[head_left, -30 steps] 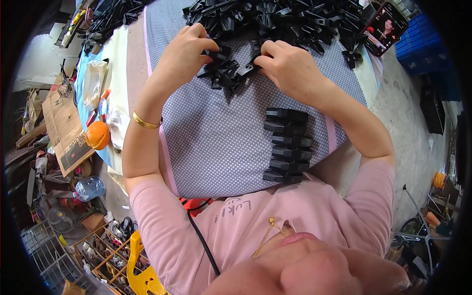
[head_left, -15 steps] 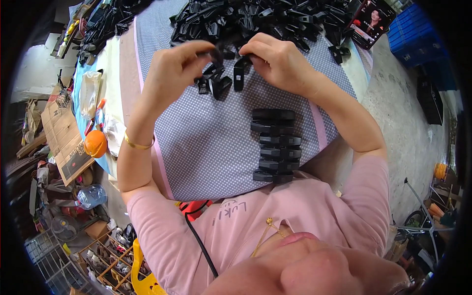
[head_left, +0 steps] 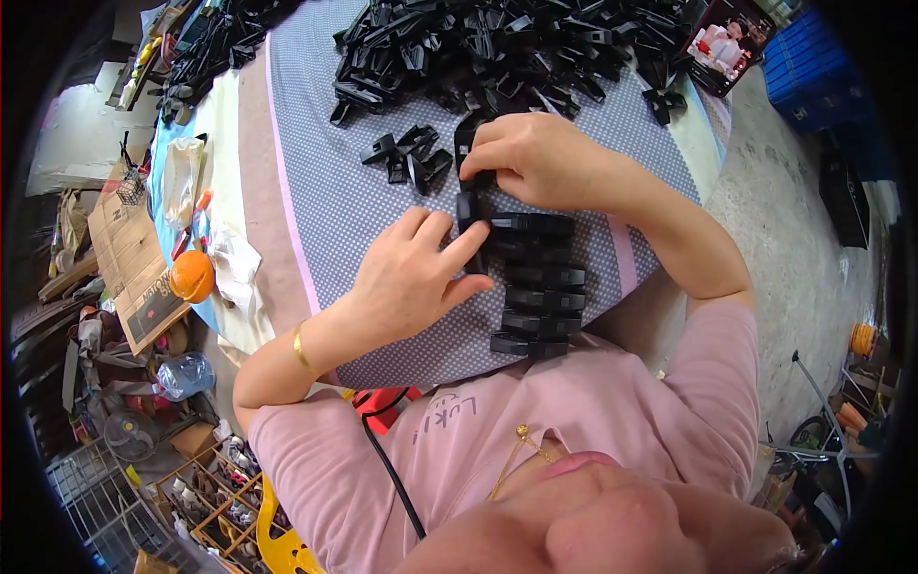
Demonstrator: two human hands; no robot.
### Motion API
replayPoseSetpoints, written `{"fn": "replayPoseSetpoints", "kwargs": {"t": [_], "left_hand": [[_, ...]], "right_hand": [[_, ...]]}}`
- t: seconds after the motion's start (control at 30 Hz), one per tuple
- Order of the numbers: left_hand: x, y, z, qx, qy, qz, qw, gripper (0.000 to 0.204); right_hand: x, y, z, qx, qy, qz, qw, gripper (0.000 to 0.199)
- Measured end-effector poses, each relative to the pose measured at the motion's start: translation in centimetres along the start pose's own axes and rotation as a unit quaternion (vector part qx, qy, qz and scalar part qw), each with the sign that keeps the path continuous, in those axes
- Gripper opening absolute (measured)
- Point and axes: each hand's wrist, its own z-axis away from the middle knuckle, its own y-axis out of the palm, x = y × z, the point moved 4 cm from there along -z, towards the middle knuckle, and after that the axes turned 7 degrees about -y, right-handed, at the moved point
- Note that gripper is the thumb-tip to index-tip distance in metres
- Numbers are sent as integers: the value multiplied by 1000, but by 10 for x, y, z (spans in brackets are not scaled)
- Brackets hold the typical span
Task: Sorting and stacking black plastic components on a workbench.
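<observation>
1 black part (head_left: 467, 207) under left fingers (head_left: 466, 249)

Dark lettering (head_left: 446, 415) runs across the pink shirt (head_left: 598, 397), and printed capitals (head_left: 156, 282) mark the brown cardboard (head_left: 126, 251).

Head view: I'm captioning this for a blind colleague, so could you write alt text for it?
A person's left hand and right hand are close together at black parts on a grey dotted cloth, next to a neat row of similar parts. A small cluster lies farther out, before a large heap at the far end.
</observation>
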Motion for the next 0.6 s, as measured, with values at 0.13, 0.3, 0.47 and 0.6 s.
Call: {"fn": "replayPoseSetpoints", "kwargs": {"t": [0.13, 0.3, 0.47, 0.6], "left_hand": [[6, 10, -5, -19, -39, -16, 999, 30], [17, 6, -9, -50, -41, 14, 998, 20], [24, 5, -14, -28, 13, -74, 997, 22], [39, -1, -14, -64, -29, 106, 992, 30]], "right_hand": [[5, -8, 3, 11, -40, -2, 999, 21], [-5, -4, 3, 57, 22, -55, 997, 26], [3, -11, 5, -24, 26, 101, 994, 26], [-3, -15, 4, 12, 37, 124, 991, 25]]}}
